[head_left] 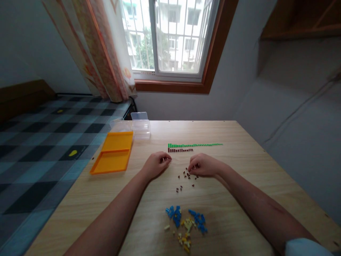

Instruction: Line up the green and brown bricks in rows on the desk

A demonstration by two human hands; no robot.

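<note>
My left hand (156, 164) rests on the wooden table (239, 170) with its fingers curled shut; anything inside them is hidden. My right hand (204, 165) pinches at several tiny dark brown pieces (186, 177) scattered just below it. Beyond both hands a long green row of small pieces (195, 145) lies in a line, and a shorter dark brown row (180, 150) lies right under it. Nearer to me lie a loose heap of blue pieces (177, 215) and some yellow pieces (186, 233).
An open orange case (114, 153) lies at the table's left edge, with a clear plastic box (140, 126) behind it. A bed with a checked cover (39, 149) stands left of the table. A window and a curtain are behind; a wall runs along the right.
</note>
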